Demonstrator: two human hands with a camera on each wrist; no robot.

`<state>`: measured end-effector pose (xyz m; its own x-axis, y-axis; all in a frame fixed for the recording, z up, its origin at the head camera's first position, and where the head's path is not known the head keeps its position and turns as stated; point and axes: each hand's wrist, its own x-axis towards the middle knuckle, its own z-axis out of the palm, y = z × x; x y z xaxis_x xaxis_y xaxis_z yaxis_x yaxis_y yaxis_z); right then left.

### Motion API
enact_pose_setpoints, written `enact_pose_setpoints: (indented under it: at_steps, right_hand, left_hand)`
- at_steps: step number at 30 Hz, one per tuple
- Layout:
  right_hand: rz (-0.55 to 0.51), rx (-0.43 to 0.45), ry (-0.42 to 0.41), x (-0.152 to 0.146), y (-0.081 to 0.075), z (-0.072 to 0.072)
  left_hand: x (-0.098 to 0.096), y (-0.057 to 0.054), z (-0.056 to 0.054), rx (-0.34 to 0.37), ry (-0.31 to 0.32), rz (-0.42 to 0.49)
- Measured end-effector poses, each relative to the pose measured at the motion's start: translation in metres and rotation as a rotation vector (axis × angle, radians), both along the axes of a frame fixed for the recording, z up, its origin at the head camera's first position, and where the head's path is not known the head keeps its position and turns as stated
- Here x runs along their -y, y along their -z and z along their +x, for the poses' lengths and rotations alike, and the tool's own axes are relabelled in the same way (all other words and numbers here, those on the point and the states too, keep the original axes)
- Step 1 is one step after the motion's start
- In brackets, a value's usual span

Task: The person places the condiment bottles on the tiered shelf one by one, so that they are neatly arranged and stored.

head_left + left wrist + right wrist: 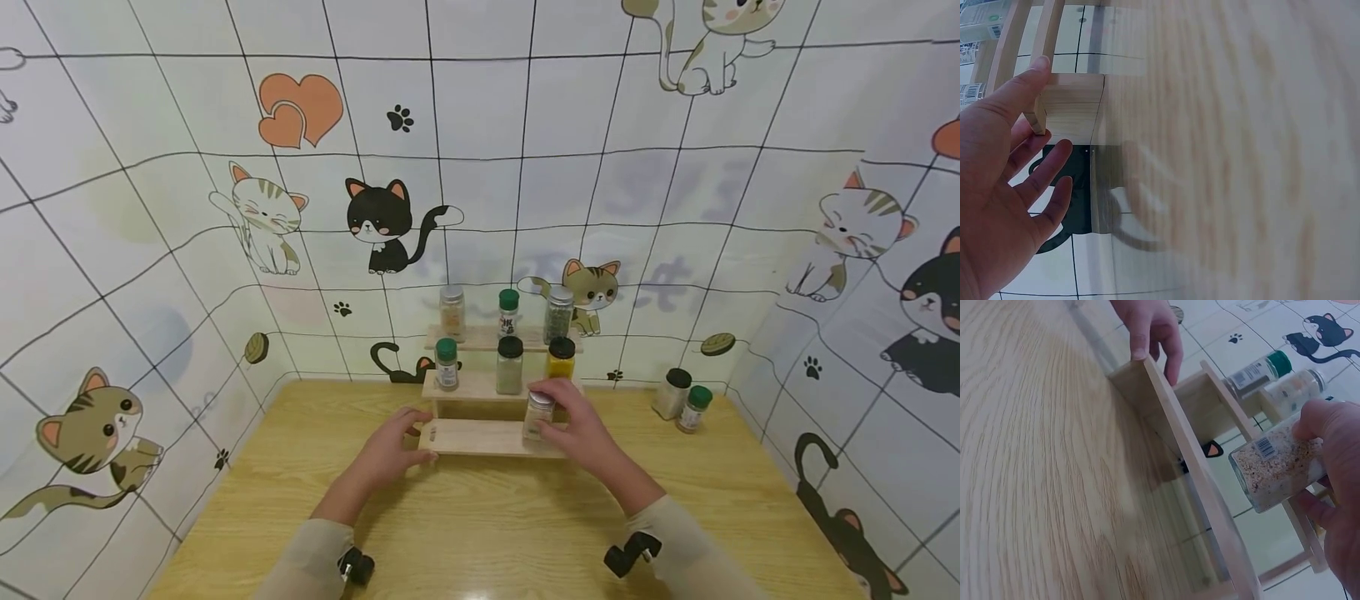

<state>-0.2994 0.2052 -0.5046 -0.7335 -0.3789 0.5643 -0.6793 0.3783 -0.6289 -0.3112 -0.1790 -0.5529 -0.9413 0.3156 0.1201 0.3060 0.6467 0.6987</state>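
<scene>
A three-tier wooden rack (476, 437) stands against the back wall with several spice jars on its upper two tiers. My left hand (392, 446) pinches the left end of its lowest board, thumb on the front edge and fingers behind; the left wrist view shows this board end (1036, 115) up close. In my right hand (583, 427) is a silver-capped glass spice jar (537, 417), gripped between thumb and fingers over the right part of the lowest tier. Brownish granules fill the jar (1272, 465) in the right wrist view, where a gap shows between its base and the board.
On the middle tier are a green-capped jar (446, 367), a black-capped pale jar (509, 371) and a black-capped yellow jar (560, 360). Three more stand on top. To the right, a black-capped jar (672, 396) and a green-capped jar (694, 410) stand on the table (480, 525).
</scene>
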Motion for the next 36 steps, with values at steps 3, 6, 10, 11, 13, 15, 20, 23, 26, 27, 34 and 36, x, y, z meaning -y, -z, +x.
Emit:
enact_pose_setpoints:
  at_steps: [3, 6, 10, 11, 13, 15, 20, 23, 26, 27, 34, 36]
  right_hand:
    - [-0.015, -0.009, -0.032, 0.011, 0.001, -0.003]
    - [-0.034, -0.020, -0.060, 0.022, 0.000, -0.005]
    - [-0.025, 0.025, -0.074, 0.036, -0.006, -0.006]
    - [-0.015, 0.040, -0.078, 0.040, -0.008, -0.006]
    - [0.012, 0.054, -0.087, 0.048, -0.011, -0.007]
    - [0.033, 0.056, -0.107, 0.056, -0.013, -0.009]
    - [0.061, 0.064, -0.149, 0.072, -0.014, -0.014]
    - [0.082, 0.091, -0.159, 0.080, -0.016, -0.015]
    - [0.099, 0.112, -0.166, 0.089, -0.016, -0.016]
    - [0.100, 0.118, -0.168, 0.092, -0.016, -0.016]
    - [0.081, 0.155, -0.172, 0.112, -0.012, -0.018]
    - [0.077, 0.166, -0.172, 0.117, -0.010, -0.018]
  left_hand:
    - [0.000, 0.000, 0.000, 0.003, 0.001, -0.006]
    - [0.001, 0.000, -0.001, 0.007, 0.002, -0.007]
    - [0.001, 0.000, -0.001, 0.010, -0.005, -0.007]
    - [0.001, 0.000, -0.002, 0.015, -0.011, -0.007]
    - [0.002, 0.000, -0.002, 0.013, -0.015, -0.010]
    - [0.002, 0.000, -0.002, 0.016, -0.016, -0.013]
    - [0.001, -0.003, -0.002, 0.002, -0.007, -0.015]
    - [0.000, -0.003, -0.002, -0.011, -0.005, -0.010]
    - [0.000, -0.003, -0.001, -0.013, -0.001, -0.004]
    - [0.000, -0.003, -0.001, -0.015, 0.000, -0.004]
    - [-0.001, -0.006, 0.001, -0.017, 0.004, -0.004]
    - [-0.001, -0.006, 0.001, -0.022, 0.010, -0.007]
